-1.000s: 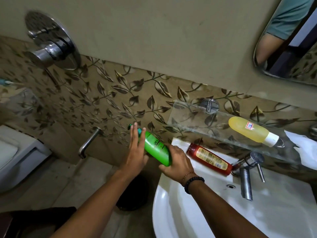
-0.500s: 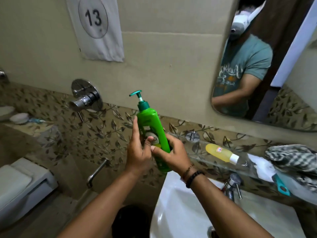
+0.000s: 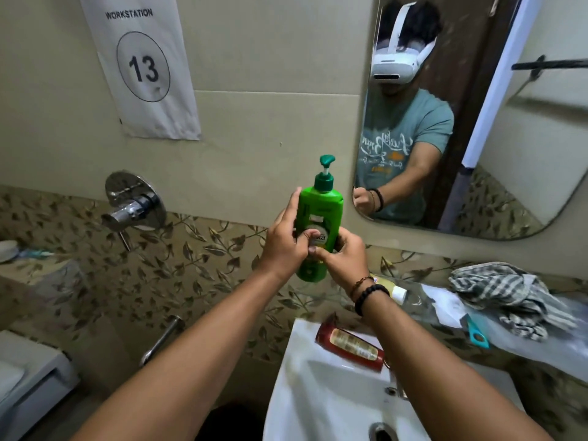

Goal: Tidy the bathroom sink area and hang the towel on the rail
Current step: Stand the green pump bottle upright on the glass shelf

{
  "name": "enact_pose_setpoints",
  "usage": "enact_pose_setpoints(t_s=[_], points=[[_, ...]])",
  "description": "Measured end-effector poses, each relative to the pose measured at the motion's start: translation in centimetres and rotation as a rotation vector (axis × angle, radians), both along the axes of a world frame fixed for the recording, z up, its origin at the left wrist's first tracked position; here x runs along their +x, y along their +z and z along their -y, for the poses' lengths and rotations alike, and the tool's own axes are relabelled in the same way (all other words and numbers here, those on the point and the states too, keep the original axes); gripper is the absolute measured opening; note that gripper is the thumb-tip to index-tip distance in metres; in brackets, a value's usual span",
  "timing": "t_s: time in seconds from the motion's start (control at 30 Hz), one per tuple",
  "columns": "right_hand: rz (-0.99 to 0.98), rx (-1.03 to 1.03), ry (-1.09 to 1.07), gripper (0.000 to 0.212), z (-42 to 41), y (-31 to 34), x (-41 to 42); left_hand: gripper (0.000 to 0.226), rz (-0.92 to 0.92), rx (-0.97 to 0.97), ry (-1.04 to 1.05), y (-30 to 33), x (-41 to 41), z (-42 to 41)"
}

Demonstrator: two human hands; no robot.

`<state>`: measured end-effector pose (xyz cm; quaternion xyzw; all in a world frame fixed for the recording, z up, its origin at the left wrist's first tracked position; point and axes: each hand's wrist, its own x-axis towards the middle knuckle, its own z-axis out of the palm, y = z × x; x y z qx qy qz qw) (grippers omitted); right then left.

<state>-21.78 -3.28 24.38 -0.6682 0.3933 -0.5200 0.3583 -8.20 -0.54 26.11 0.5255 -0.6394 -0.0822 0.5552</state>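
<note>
Both hands — left hand [image 3: 281, 248] and right hand [image 3: 343, 257] — clasp the upright green pump bottle [image 3: 318, 218] above the sink [image 3: 318, 393] — towel [image 3: 506, 294] crumpled on the shelf [image 3: 541, 345]

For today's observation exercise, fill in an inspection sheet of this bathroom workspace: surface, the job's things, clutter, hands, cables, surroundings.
Surface: white sink; glass shelf above it.
Job's things: green pump bottle held upright; checked towel crumpled on shelf, not hung.
Clutter: red bottle lying on the sink rim; yellow bottle lying on shelf; teal tool.
Hands: left hand and right hand both grip the green bottle.
Cables: nothing seen.
Surroundings: mirror, wall valve, workstation 13 sign.
</note>
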Motion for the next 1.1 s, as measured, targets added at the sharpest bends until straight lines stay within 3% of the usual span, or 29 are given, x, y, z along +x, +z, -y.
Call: enact_pose_setpoints(t_s=[0.7, 0.87, 0.97, 1.1], points=[[-0.101, 0.064, -0.068, 0.042, 2.5, -3.3, 0.2, 0.084, 0.011, 0.117, -0.035, -3.8, 0.8, 2.3], [-0.125, 0.100, -0.040, 0.058, 1.8, -3.8, -0.6, 0.085, 0.026, 0.179, 0.004, -6.2, 1.3, 1.1], [-0.106, 0.033, -0.155, 0.067, 0.2, -4.2, -1.7, 0.064, 0.040, 0.052, 0.105, -7.7, 0.9, -0.4], [-0.148, -0.253, -0.236, 0.033, -4.1, -6.7, -3.3, 0.023, 0.317, -0.133, -0.051, -11.7, -1.0, -3.8]])
